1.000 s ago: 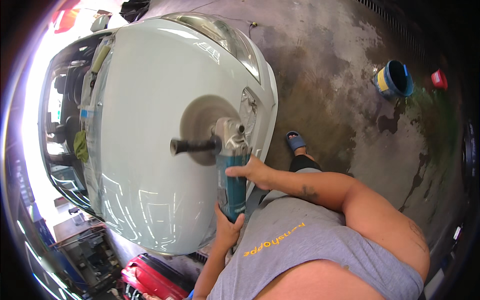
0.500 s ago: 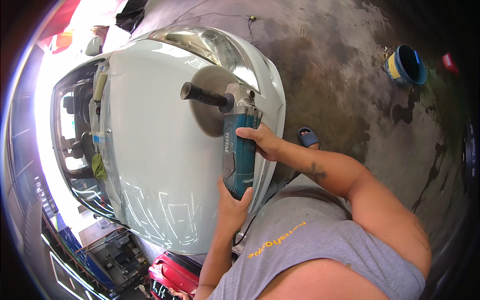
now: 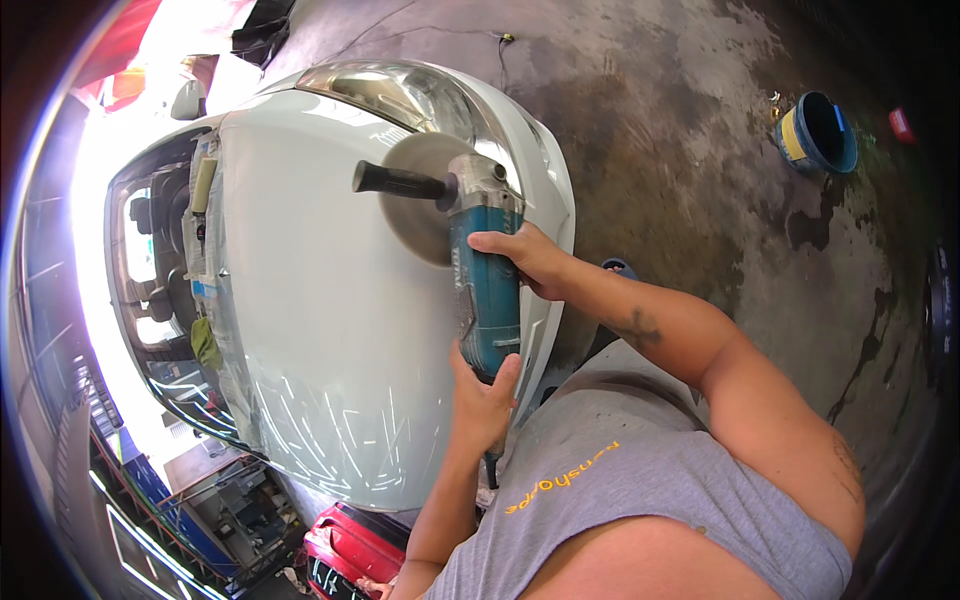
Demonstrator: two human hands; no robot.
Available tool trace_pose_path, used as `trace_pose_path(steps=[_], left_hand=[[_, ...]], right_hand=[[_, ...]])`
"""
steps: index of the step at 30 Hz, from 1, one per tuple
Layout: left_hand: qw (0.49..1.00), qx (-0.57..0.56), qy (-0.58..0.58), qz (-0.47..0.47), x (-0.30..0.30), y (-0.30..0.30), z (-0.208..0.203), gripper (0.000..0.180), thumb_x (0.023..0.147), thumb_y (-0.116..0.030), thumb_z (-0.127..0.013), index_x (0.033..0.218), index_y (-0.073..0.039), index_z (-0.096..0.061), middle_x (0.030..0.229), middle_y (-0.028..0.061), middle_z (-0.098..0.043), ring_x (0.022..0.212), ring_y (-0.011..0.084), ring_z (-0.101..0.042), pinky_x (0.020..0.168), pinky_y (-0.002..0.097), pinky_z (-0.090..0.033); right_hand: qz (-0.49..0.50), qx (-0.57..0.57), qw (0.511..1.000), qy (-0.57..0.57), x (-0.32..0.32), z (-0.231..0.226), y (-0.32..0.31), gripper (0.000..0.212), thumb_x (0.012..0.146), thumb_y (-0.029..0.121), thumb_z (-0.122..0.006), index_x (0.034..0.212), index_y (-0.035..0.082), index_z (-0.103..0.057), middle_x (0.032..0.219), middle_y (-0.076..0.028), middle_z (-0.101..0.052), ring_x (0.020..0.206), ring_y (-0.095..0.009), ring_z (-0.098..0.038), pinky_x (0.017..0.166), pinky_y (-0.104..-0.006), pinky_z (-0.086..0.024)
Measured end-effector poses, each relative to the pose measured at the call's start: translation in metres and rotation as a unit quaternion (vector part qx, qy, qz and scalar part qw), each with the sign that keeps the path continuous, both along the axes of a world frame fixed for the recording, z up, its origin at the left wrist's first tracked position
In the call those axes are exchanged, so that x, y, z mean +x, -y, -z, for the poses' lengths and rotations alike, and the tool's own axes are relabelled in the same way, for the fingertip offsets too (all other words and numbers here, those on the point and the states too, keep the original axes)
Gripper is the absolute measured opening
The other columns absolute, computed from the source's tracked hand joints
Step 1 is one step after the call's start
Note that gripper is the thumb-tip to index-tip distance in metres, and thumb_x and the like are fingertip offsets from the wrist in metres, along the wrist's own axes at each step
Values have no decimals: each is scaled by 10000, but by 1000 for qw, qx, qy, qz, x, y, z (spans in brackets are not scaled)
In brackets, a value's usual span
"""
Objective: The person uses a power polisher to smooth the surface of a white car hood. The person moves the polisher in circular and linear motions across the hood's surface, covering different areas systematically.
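A teal electric polisher with a grey metal head lies between my hands over the white car hood. Its round pad looks blurred and rests against the hood beside the headlight. My right hand grips the middle of the body, thumb across its top. Around the rear end of the polisher closes my left hand, its fingers mostly hidden underneath. The black side handle sticks out leftward, with no hand on it.
Masking film and a green cloth lie along the windshield base. On the wet-stained floor stands a dark blue bucket at the far right. A red car part is close by my left arm. A cable crosses the floor beyond the headlight.
The polisher has shifted slightly away from me and tilted, its rear end swinging a little right. Both hands have moved along with it and keep their hold.
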State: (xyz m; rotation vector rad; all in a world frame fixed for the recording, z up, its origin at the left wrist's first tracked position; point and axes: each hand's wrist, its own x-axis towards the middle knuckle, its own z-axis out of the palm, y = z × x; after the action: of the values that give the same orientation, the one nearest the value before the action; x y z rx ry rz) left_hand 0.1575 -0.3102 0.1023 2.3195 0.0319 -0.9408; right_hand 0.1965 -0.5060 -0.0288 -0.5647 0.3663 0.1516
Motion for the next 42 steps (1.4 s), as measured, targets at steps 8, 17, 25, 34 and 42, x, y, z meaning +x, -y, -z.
trace_pose_path(steps=[8,17,25,34,42], left_hand=[[998,-40,37,-38,22,-14,-11,678,1037,-288,-751,1518,-29,-352,910,55,-604,638,138,-601,579,301,-573],[980,47,167,93,-57,-138,23,1007,851,-262,-897,1570,49,-265,1134,181,-642,944,271,-684,863,397,-573],[987,60,138,57,-131,-289,50,1154,766,-238,-900,1618,98,-199,1332,308,-607,1230,399,-641,1085,467,-485],[989,72,121,40,-201,-474,77,1159,754,-186,-899,1609,61,-156,1351,360,-586,1279,471,-626,1106,510,-476],[980,70,151,108,-152,-351,63,1161,796,-350,-882,1633,84,-205,1305,383,-639,1239,484,-663,1079,475,-506]], right_hand=[[-30,-80,996,8,41,-44,-2,652,820,451,-915,1286,52,-693,1099,-107,-736,975,-240,-736,849,-430,-615],[-30,-22,999,26,-47,-22,-109,575,853,325,-915,1306,79,-660,1150,-63,-713,1079,-210,-696,944,-411,-586],[-29,-57,997,38,-125,0,-263,584,850,279,-919,1320,65,-646,1184,-69,-689,1130,-208,-662,1029,-397,-540],[-59,-38,996,57,-201,0,-405,717,842,253,-936,1437,87,-573,1291,-66,-670,1238,-209,-627,1101,-406,-505],[36,-3,999,33,-161,23,-330,548,864,313,-911,1296,78,-671,1129,-62,-737,1033,-201,-728,970,-396,-595]])
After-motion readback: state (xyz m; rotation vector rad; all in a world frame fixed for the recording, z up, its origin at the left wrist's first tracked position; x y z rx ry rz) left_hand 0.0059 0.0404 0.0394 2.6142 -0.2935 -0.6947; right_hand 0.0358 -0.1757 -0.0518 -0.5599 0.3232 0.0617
